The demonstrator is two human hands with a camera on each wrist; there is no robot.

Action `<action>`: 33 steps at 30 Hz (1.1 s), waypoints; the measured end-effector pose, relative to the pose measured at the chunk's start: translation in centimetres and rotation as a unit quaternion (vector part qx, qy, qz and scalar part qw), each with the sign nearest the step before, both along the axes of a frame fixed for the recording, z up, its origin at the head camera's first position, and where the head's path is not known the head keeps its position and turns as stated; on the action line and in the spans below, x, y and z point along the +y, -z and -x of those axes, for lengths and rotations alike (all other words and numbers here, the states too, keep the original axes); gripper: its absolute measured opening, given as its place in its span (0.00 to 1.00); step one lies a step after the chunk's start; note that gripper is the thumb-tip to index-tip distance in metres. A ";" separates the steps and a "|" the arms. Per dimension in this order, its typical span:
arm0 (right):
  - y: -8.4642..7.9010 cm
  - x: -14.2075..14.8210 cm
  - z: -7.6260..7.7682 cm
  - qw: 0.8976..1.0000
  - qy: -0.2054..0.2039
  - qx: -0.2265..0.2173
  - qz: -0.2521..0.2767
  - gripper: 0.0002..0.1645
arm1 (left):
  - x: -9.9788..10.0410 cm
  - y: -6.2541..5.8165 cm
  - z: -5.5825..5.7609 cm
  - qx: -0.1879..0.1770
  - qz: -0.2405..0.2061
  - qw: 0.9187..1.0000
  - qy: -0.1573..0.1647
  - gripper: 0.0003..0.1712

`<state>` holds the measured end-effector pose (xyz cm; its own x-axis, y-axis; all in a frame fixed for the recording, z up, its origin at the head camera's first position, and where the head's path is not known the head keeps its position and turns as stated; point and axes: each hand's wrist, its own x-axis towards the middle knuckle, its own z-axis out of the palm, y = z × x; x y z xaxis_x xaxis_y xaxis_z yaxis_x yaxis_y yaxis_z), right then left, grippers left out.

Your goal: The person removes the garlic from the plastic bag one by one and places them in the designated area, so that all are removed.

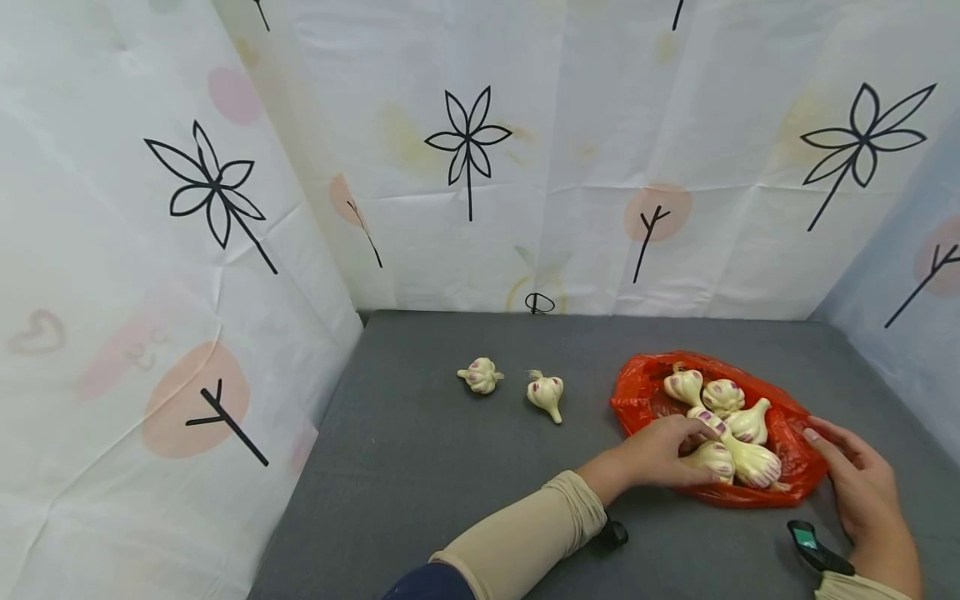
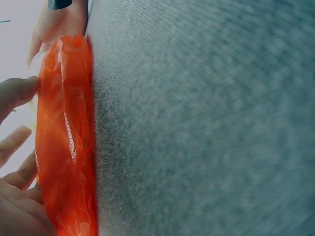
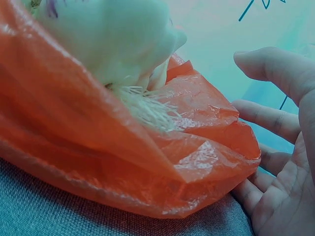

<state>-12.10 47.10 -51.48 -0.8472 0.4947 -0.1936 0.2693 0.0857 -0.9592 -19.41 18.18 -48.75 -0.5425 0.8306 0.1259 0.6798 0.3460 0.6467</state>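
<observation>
A red plastic bag (image 1: 637, 375) lies with its mouth spread wide, and several garlic bulbs (image 1: 750, 423) with purple streaks sit inside. My left hand (image 1: 660, 454) reaches over the bag's near left rim. Its thumb and fingers stand apart on either side of a garlic bulb (image 1: 712, 461); firm contact cannot be made out. At the bag's right side, my right hand (image 1: 862, 479) touches the edge with loosely extended fingers. The right wrist view shows its thumb (image 3: 270, 66) free of the red plastic and the rootlets (image 3: 147, 105) of one bulb.
Two garlic bulbs, one on the left (image 1: 482, 376) and one with its stem toward me (image 1: 546, 395), lie apart on the grey cloth-covered table (image 1: 420, 467). White printed sheets (image 1: 555, 167) hang behind and along both sides. Each wrist wears a dark strapped device (image 1: 817, 546).
</observation>
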 end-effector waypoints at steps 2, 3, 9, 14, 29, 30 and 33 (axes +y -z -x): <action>0.0 0.0 0.0 1.000 0.001 -0.003 -0.002 0.25 | 0.0 -0.2 -0.1 -0.001 0.006 1.000 0.001 0.29; 0.0 0.0 0.0 1.000 0.001 -0.003 -0.001 0.26 | 0.0 -0.2 -0.2 -0.003 0.008 1.000 0.001 0.29; 0.0 0.0 -0.1 1.000 0.002 0.007 0.011 0.27 | -0.1 -0.4 -0.3 0.026 0.022 0.999 0.004 0.31; 0.0 0.0 0.0 1.000 0.000 -0.008 -0.007 0.28 | -0.1 -0.2 -0.3 0.037 0.023 0.999 0.001 0.31; -0.1 -0.2 0.0 0.999 0.006 -0.026 -0.029 0.27 | 0.0 0.2 -0.3 0.022 -0.012 1.000 -0.010 0.31; -0.1 -0.2 0.0 0.999 0.005 -0.027 -0.031 0.28 | 0.0 0.2 -0.2 0.022 -0.015 1.000 -0.011 0.31; -0.2 -0.2 0.0 0.999 0.002 -0.027 -0.036 0.28 | 0.0 0.0 -0.2 0.022 -0.024 0.999 -0.012 0.30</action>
<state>-12.05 46.89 -51.32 -0.8345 0.5121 -0.2033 0.3217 0.1532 -0.9344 -19.21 18.16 -48.80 -0.5547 0.8101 0.1898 0.7003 0.3315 0.6322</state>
